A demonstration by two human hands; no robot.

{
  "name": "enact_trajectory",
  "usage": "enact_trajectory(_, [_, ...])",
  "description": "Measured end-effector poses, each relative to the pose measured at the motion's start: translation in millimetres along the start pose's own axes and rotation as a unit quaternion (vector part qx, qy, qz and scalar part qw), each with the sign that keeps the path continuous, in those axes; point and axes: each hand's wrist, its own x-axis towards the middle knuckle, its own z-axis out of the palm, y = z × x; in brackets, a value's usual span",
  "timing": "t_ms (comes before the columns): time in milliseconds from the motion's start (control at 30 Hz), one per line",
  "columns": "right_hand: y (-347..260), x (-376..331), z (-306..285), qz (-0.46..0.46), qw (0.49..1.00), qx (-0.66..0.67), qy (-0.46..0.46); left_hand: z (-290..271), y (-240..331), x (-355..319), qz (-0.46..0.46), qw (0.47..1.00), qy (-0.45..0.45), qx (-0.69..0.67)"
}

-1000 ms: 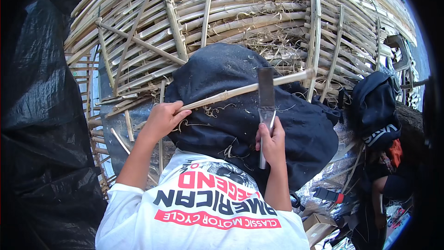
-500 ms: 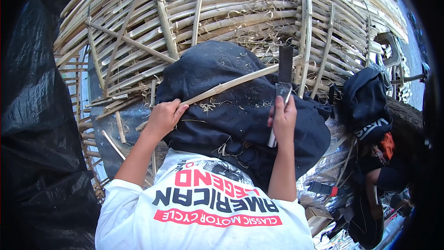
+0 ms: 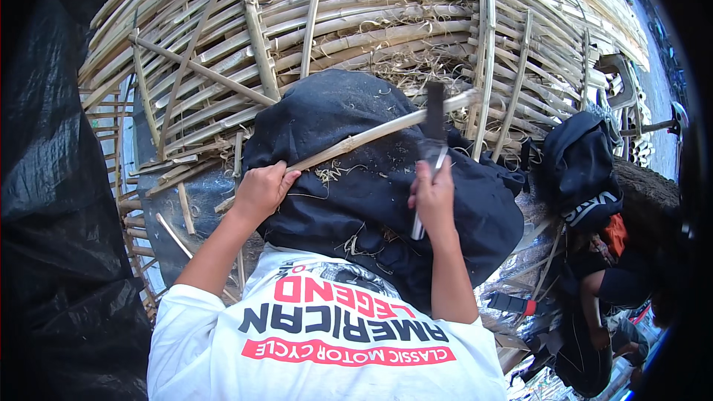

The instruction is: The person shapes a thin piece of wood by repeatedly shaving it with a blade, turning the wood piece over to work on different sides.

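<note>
My left hand (image 3: 261, 191) is closed around the near end of a pale bamboo strip (image 3: 355, 142). The strip slants up to the right across a black cloth (image 3: 327, 219) that covers my lap, its far end over the bamboo slats. In my right hand (image 3: 434, 197) is a knife (image 3: 435, 115) with a broad dark blade pointing away from me and a pale metallic handle reaching below the fist. The slightly blurred blade crosses the strip toward its far end; whether it touches cannot be told. Thin shavings (image 3: 327, 173) lie on the cloth.
Slatted bamboo panels (image 3: 371, 33) spread out ahead, with curly shavings on them. Black plastic sheeting (image 3: 59, 178) hangs at the left. Right of me lie a black bag (image 3: 583, 167) and a black-and-red cylindrical object (image 3: 512, 304). Another person's arm (image 3: 594, 304) shows at lower right.
My right hand and the knife have moved a little left and nearer to me along the strip. My left hand keeps its hold; the whole view has shifted slightly.
</note>
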Motion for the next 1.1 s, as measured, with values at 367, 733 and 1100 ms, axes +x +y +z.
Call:
enact_trajectory(367, [9.4,-8.3,5.4,-0.016,0.994,-0.083,-0.068,0.2,0.4,1.2,-0.015,1.000,0.004,0.024])
enact_trajectory(733, [-11.1,-6.6,-0.5,0.002,0.986,-0.126,-0.106,2.8,3.0,-4.2,-0.011,0.998,0.027,0.051])
enact_trajectory(1100, [-15.8,4.2,-22.8,-0.042,0.987,-0.131,-0.082,5.9,4.7,-0.1,0.005,0.998,0.033,0.060])
